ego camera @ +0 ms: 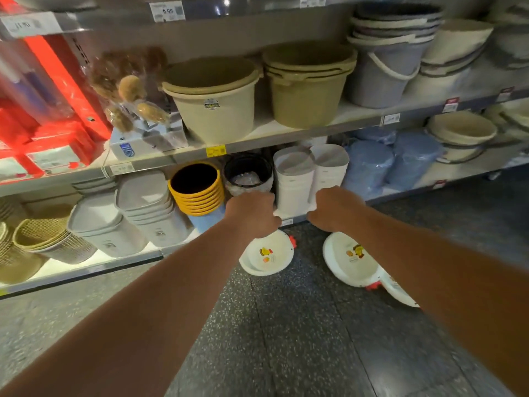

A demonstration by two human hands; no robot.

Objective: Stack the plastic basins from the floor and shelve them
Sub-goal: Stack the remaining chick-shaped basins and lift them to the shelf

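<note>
Both arms reach toward the bottom shelf [65,267]. left hand [252,213] and right hand [332,210] show only their backs, fingers hidden, so can't tell if either is clenched or gripping; white bins [294,181] sit at 12 o'clock between them. Basins are on the floor [286,325]: first basin [266,256] at 6 o'clock under the left hand, second basin [352,262] at 6 o'clock under the right, third basin [398,290] at its 4 o'clock, partly behind the forearm.
</note>
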